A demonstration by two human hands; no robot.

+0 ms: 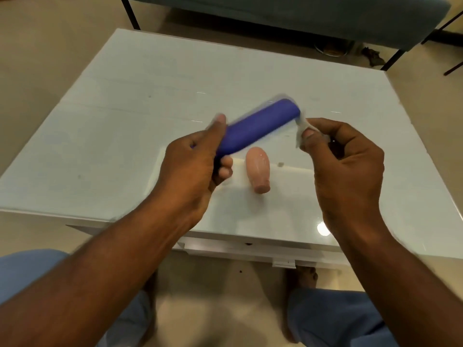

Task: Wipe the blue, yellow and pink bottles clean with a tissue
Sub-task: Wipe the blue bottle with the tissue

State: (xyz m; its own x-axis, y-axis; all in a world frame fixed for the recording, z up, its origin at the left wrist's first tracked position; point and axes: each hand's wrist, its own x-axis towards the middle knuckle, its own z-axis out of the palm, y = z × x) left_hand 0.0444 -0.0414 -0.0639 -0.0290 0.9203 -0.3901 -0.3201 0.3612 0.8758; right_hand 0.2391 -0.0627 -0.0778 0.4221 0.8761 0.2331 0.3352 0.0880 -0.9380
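Left hand [193,159] grasps the blue bottle [258,126] at its near end, fingers curled under, thumb along the top; bottle held in the air, tilted up and away toward the right, blurred with motion. Right hand [343,156] pinches a small crumpled tissue [300,130] between thumb and fingers, the tissue at the far tip of the blue bottle, touching or just off it; cannot tell which.

Risks, as judged:
- Tissue wad is small and held only at the fingertips; a firm stroke along the bottle could pull it loose or tear it.
- Blue bottle is gripped at one end only, so pressure at the far tip levers against that grip and it may slip or twist.
- Pink bottle [258,171] lies on its side directly below the blue bottle, cap end toward the person; a dropped blue bottle would strike it, and it could roll.
- Yellow bottle not in view.

Surface: pale glossy table [125,108] under the blue bottle, with glare spots and a few marks. Beyond it, a dark-framed bench [300,18] on a beige floor [37,46]. Nearer than the bottle, the person's blue-clad knees.
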